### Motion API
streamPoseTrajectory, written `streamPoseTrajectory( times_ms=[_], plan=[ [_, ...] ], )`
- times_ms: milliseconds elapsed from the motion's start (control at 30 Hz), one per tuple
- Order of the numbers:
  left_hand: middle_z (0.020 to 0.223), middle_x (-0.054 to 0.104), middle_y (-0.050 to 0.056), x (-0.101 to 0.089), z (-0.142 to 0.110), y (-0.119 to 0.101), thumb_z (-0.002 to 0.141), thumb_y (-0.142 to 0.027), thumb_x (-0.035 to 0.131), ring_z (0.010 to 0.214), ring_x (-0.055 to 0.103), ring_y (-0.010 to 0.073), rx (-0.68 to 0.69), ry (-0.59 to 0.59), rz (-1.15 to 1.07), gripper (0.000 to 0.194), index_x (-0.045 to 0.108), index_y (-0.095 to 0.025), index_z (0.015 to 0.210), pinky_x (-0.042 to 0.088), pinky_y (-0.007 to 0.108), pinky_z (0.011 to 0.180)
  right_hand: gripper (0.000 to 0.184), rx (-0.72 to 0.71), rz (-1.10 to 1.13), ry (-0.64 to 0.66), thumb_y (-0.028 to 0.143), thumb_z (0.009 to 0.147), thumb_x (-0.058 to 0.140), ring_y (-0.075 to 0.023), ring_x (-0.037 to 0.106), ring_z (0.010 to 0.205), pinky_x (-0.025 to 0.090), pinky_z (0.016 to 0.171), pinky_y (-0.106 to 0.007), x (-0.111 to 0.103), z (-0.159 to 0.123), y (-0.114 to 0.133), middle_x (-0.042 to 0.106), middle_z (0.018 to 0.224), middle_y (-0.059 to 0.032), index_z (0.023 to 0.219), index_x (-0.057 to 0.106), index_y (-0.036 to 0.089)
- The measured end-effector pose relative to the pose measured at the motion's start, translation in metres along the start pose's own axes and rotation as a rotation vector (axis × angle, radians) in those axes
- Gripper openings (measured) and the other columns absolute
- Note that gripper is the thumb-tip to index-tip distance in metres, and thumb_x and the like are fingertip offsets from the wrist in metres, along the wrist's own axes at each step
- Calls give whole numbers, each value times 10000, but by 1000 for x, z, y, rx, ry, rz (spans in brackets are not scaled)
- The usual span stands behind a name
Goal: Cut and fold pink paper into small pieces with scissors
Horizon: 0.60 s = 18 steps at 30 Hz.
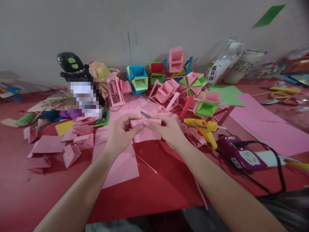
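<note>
A small piece of pink paper [147,135] with a folded upper edge is held between both hands above the table. My left hand [124,129] pinches its left end, the thumb lying along the fold. On the other side my right hand [167,129] grips the right end, and the two thumbs nearly meet in the middle. A dark pointed blade [145,114] shows just behind the paper; the rest of that tool is hidden. Larger pink sheets [120,167] lie under and beside my left hand.
Several folded pink pieces [49,144] lie at left, near a phone on a black stand [70,64]. Paper models [137,79] line the wall. At right are a yellow glue gun [201,127], a purple power strip [241,154] with a black cable, and a bottle [220,67].
</note>
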<state>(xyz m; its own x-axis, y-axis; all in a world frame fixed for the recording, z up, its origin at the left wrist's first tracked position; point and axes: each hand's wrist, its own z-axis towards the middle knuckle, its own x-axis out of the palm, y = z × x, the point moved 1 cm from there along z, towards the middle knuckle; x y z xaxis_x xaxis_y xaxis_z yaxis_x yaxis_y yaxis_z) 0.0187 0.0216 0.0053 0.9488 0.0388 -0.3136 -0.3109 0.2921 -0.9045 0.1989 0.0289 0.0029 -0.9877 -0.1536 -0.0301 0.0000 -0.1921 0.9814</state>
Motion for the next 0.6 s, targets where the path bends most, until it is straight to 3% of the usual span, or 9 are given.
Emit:
streamPoseTrajectory(
  times_ms=[200, 367, 467, 600],
  plan=[
    [752, 661, -11, 2, -1, -2, 789, -330, 798, 606, 531, 115, -10, 23, -45, 224, 713, -215, 961, 420, 248, 554, 218, 1, -39, 13, 440, 785, 789, -175, 649, 792, 496, 751, -321, 0, 0, 0, 746, 814, -19, 798, 781, 222],
    [822, 711, 20, -2, 1, -3, 858, -387, 728, 718, 627, 148, -108, 73, -157, 243, 746, -200, 1012, 523, 272, 667, 184, -9, -86, 3, 399, 790, 785, -181, 651, 810, 498, 754, -322, -4, 0, 2, 747, 841, -25, 815, 787, 216],
    [833, 735, 35, -5, 3, -4, 859, -404, 726, 756, 662, 162, -142, 73, -215, 235, 765, -180, 918, 559, 290, 730, 211, -21, -111, -11, 425, 776, 793, -186, 651, 808, 502, 754, -327, -6, 1, 4, 748, 835, -24, 812, 785, 217],
    [796, 752, 36, -8, 4, -5, 820, -387, 766, 736, 672, 164, -118, 20, -140, 219, 770, -169, 845, 551, 265, 687, 226, -30, -123, -2, 431, 774, 794, -181, 656, 806, 506, 765, -315, -5, 2, 5, 756, 833, -26, 814, 789, 208]
  ],
)
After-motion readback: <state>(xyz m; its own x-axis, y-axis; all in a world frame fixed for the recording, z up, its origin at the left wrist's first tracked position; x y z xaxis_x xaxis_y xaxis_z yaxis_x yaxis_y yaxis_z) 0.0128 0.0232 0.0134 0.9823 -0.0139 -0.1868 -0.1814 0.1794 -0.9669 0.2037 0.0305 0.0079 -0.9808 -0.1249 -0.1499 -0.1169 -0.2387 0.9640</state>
